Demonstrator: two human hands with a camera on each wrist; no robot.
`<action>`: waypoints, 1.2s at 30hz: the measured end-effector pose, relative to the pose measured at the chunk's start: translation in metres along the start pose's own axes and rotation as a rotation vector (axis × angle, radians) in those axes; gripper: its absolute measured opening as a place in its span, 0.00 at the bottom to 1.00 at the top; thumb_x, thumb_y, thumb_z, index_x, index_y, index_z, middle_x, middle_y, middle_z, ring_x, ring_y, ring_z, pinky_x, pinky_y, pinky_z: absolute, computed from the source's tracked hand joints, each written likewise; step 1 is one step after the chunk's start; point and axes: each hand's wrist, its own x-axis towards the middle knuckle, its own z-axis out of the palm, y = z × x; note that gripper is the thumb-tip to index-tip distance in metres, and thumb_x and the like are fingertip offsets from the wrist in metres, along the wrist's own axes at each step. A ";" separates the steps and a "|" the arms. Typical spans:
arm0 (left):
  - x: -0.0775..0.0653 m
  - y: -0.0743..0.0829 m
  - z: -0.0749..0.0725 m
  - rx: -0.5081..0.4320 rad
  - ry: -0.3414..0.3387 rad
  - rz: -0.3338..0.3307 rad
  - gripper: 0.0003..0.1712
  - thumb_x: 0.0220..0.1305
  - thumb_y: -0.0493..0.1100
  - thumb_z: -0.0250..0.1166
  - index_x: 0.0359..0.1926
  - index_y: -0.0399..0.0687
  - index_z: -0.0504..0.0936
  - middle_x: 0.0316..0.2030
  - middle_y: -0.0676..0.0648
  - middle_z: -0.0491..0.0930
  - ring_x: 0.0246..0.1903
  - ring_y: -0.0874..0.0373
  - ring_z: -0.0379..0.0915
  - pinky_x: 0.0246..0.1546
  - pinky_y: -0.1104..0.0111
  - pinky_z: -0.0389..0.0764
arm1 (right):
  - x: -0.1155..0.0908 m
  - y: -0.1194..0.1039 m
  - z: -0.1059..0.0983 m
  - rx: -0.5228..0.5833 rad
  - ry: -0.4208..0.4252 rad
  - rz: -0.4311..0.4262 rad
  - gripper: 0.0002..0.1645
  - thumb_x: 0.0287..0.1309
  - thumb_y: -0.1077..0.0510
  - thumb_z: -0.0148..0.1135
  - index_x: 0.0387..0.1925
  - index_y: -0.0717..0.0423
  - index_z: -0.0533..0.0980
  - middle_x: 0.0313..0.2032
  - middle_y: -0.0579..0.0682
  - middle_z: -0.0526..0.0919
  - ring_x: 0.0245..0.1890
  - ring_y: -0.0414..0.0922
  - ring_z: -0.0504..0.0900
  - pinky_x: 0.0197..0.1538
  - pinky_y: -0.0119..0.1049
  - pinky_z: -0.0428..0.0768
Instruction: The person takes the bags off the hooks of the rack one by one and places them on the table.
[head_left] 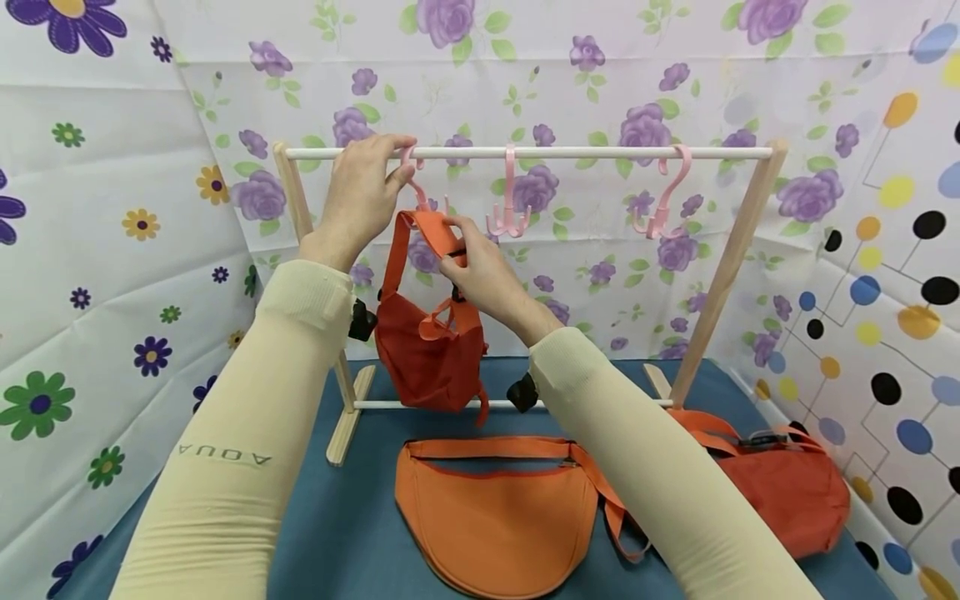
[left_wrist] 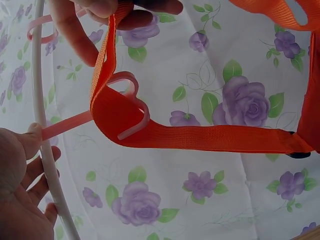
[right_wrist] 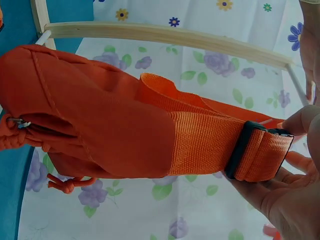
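My left hand (head_left: pixel 366 183) is up at the left part of the white rod (head_left: pixel 592 153), pinching the top of a pink hook (head_left: pixel 421 198) against it. A red-orange bag (head_left: pixel 427 358) hangs below, its orange strap (left_wrist: pixel 210 139) looped around the lower prongs of that hook in the left wrist view. With thumb and fingers my right hand (head_left: pixel 491 275) grips the strap beside its black slider buckle (right_wrist: pixel 240 150). The bag's drawstring cord (right_wrist: pixel 67 185) dangles from its side.
Two more pink hooks (head_left: pixel 510 196) hang from the rod, in the middle and at the right. An orange half-round bag (head_left: pixel 502 525) lies on the blue table (head_left: pixel 337 533). A red bag (head_left: pixel 787 492) lies right. The rack's wooden legs (head_left: pixel 727 275) stand at both ends.
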 end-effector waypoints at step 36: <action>0.001 -0.001 -0.004 -0.006 0.002 0.003 0.23 0.80 0.46 0.59 0.70 0.47 0.76 0.66 0.43 0.78 0.71 0.44 0.65 0.75 0.53 0.54 | 0.021 -0.033 -0.003 0.080 -0.094 -0.332 0.21 0.77 0.64 0.55 0.67 0.59 0.68 0.58 0.54 0.76 0.58 0.47 0.75 0.60 0.36 0.74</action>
